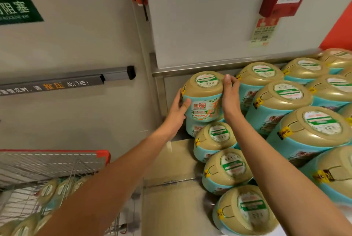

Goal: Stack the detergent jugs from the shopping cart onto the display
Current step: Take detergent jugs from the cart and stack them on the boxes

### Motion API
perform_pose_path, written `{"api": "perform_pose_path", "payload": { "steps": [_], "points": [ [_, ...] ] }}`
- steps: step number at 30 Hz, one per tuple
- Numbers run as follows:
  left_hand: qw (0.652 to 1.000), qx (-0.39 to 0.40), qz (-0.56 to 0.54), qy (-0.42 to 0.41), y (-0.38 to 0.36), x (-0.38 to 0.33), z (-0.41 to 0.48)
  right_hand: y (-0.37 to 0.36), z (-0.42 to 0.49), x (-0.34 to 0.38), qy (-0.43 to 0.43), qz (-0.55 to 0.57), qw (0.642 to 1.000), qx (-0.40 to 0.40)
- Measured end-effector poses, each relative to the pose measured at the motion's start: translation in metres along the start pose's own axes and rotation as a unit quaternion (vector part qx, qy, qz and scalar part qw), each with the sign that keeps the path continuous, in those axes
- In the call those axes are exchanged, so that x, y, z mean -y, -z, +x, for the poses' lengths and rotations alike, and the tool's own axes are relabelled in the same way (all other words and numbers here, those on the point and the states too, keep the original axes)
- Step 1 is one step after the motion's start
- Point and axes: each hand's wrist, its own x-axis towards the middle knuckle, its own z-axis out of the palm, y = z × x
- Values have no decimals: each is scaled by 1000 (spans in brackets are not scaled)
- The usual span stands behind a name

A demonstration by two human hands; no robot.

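Grey wall panels (200,16) and a door's push bar (66,79) back the display (171,188), where teal detergent jugs with gold lids stand in stepped rows. We have both hands on one detergent jug (204,102), which sits atop a lower jug (196,128) at the left end of the back row. Our left hand (178,108) wraps its fingers (185,103) round the teal side; our right hand (229,94) curls over the lid rim. To seat it well, we judge, we should centre it over the jug beneath, snug beside the neighbouring jug (259,75), label forward, and let go only once it sits level. More jugs (48,191) wait in the shopping cart (57,153).
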Motion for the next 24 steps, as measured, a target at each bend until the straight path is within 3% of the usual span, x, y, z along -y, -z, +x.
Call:
{"api": "perform_pose_path", "payload": {
  "steps": [8, 24],
  "points": [
    [998, -41, -20, -38, -10, 9, 17, -4, -31, -27, -9, -43, 999, 8],
    [996, -82, -31, -3, -38, 17, 18, 15, -50, -61, 27, -124, 992, 25]
  ]
}}
